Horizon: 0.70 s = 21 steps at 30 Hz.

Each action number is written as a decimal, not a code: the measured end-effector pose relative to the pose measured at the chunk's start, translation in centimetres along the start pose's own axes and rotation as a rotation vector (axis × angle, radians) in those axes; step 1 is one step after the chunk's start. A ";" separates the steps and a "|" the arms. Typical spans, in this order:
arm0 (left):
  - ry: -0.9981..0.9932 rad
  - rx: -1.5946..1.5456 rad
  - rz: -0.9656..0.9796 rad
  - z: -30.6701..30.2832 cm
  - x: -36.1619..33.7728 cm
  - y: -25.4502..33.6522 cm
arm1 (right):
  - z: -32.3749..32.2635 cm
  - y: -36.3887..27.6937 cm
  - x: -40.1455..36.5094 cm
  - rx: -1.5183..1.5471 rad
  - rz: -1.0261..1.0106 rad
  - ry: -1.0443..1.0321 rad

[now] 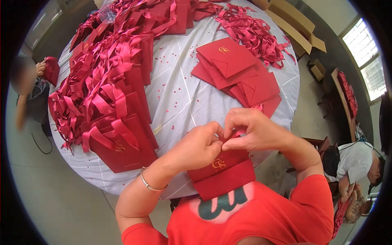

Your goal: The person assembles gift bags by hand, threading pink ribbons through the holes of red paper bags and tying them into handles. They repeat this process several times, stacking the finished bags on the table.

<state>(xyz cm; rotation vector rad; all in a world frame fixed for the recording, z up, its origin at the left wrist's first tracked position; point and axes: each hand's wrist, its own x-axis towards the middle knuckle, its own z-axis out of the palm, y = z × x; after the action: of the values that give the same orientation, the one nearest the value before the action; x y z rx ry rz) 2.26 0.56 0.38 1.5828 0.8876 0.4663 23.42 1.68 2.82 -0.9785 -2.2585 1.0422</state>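
Observation:
A red paper gift bag with a gold emblem leans against my shirt at the table's near edge, its lower part folded up. My left hand is closed over the bag's upper edge. Its fingertips pinch together, and what lies between them is hidden. Close against it, my right hand curls its thumb and index finger round a red ribbon, a bit of which shows in the gap. Just beyond the hands lie several flat red bags, overlapping in a loose stack.
Many red bags with ribbon handles stand packed along the left of the round table. A heap of loose ribbons lies at the far right. Cardboard boxes stand beyond. A person sits at left; another at right.

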 end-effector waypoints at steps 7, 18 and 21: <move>0.238 0.157 0.194 1.6 -0.6 -0.2 | -2.9 0.3 3.4 0.193 0.355 -0.428; 0.298 0.359 0.303 1.8 -1.1 0.3 | -1.4 2.4 5.5 0.448 0.546 -0.677; 0.267 0.207 0.267 2.0 -0.9 0.3 | -1.3 2.3 5.0 0.342 0.506 -0.462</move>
<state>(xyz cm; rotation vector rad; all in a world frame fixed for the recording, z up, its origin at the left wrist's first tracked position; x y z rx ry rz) 3.23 -1.48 0.43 1.8693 0.9524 0.8107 22.03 7.15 2.34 -1.2875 -2.0899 1.9738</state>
